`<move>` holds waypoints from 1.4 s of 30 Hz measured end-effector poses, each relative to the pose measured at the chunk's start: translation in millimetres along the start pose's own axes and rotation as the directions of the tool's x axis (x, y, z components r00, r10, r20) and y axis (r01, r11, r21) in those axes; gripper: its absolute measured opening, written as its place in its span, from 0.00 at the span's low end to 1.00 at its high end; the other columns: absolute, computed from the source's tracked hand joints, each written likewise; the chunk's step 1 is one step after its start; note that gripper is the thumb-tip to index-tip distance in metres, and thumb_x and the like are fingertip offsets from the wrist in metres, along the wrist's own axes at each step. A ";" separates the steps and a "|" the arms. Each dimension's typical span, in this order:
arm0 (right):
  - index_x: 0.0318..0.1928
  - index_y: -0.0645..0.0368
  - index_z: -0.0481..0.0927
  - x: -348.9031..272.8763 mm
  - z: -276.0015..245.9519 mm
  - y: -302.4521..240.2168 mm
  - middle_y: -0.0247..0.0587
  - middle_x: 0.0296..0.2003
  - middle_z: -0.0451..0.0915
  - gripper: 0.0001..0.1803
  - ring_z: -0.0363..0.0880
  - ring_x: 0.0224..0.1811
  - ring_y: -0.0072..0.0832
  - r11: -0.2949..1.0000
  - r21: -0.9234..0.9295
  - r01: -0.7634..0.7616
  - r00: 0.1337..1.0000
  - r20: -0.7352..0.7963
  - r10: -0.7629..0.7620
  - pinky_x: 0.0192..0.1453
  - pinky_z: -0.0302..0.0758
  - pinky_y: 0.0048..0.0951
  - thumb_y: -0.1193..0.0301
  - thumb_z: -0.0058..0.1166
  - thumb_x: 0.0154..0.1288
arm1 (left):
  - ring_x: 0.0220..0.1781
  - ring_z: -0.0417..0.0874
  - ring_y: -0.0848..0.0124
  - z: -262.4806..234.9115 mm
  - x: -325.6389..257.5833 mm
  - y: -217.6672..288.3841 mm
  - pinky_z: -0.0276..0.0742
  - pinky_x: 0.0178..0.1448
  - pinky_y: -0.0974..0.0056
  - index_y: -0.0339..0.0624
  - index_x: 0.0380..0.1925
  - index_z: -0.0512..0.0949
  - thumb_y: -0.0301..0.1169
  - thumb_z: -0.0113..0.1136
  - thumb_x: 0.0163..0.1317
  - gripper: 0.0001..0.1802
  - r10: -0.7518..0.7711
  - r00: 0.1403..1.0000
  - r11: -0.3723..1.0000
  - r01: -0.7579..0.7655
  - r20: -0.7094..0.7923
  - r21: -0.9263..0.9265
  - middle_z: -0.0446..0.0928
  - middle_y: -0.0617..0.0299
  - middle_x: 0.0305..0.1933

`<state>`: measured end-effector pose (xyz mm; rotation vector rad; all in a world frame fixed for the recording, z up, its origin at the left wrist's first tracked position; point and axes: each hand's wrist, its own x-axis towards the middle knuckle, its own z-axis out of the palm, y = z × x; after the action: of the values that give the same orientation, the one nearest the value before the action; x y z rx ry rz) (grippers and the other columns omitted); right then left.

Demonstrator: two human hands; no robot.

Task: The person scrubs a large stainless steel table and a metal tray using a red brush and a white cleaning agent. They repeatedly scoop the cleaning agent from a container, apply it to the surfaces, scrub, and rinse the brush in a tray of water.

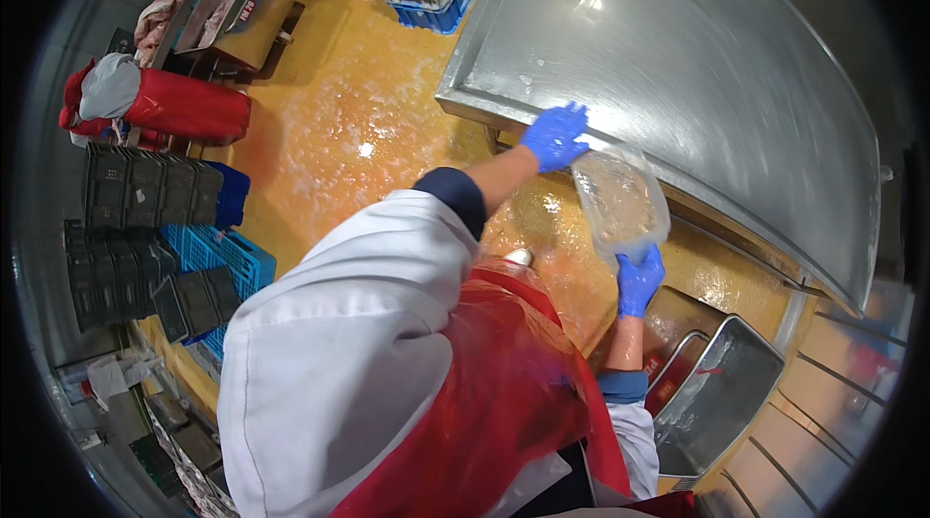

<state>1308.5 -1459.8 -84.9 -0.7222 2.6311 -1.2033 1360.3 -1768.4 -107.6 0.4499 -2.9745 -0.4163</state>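
Both my hands wear blue gloves. My right hand [640, 281] grips the near end of a translucent plastic tub [622, 196], its fingers wrapped on the rim. The tub is held tilted below the front edge of a wide metal table [678, 53]; it looks see-through, and what is in it, if anything, I cannot make out. My left hand [557, 137] lies at the table's front edge, close to the tub's far corner, fingers stretched out over the raised rim. Whether it touches the tub is not plain.
A grey metal bin [722, 402] stands by my right forearm. Dark crates on a blue one [438, 9] stand beyond the table's left end. More stacked crates [145, 188] and a person in a red apron [189, 103] are at left. The yellow floor [339, 121] is wet.
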 end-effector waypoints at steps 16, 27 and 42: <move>0.37 0.62 0.77 -1.0 132.5 -248.5 0.55 0.33 0.81 0.21 0.80 0.38 0.51 0.959 -0.283 0.010 0.994 0.106 0.020 0.43 0.76 0.44 0.61 0.68 0.47 | 0.70 0.62 0.48 -34.1 -69.7 -204.4 0.61 0.69 0.54 0.27 0.66 0.54 0.38 0.55 0.60 0.39 -0.574 0.792 0.755 0.412 -0.209 -0.511 0.58 0.35 0.68; 0.40 0.63 0.76 87.0 180.5 -309.7 0.57 0.33 0.80 0.25 0.79 0.38 0.53 0.897 -0.440 -0.035 0.986 0.130 0.102 0.41 0.75 0.45 0.61 0.69 0.45 | 0.60 0.72 0.61 3.5 34.3 -313.5 0.75 0.56 0.57 0.32 0.68 0.51 0.35 0.67 0.55 0.46 -0.257 0.909 -0.080 0.320 0.330 -0.944 0.63 0.42 0.65; 0.43 0.65 0.78 273.6 241.0 -382.9 0.56 0.35 0.81 0.25 0.80 0.39 0.52 0.859 -0.506 -0.078 0.996 0.002 0.092 0.41 0.75 0.44 0.66 0.70 0.45 | 0.75 0.51 0.58 -4.6 204.4 -397.1 0.49 0.74 0.53 0.40 0.72 0.41 0.53 0.51 0.65 0.47 -0.215 0.870 -0.260 0.387 0.444 -0.885 0.47 0.49 0.75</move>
<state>1289.0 -1969.1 55.5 -0.6732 2.9449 -0.4609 1275.9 -2196.5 -203.1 0.8679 -1.3843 -2.5575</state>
